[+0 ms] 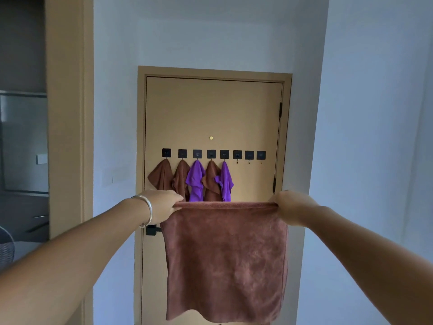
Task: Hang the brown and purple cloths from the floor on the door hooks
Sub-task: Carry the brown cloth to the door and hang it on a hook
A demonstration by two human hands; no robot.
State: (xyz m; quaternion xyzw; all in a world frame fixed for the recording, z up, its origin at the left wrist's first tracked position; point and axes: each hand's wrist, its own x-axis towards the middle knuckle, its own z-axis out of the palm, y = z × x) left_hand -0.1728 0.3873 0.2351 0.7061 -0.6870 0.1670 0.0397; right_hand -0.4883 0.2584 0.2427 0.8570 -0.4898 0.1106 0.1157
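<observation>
Head view: both hands (161, 205) (291, 207) pinch one brown cloth (226, 261); five cloths (196, 179) occupy eight hooks (237, 155).

Left hand (164, 205) and right hand (290, 207) pinch a brown cloth (226, 261) stretched at center frame, before a door (210, 113) whose hooks (249, 156) carry five cloths.

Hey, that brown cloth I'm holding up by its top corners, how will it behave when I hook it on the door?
The brown cloth is probably floppy: it hangs limp between the left hand and right hand. It likely bunches on a hook, as the hung brown cloths do. Its plush nap suggests little slipping.
</observation>
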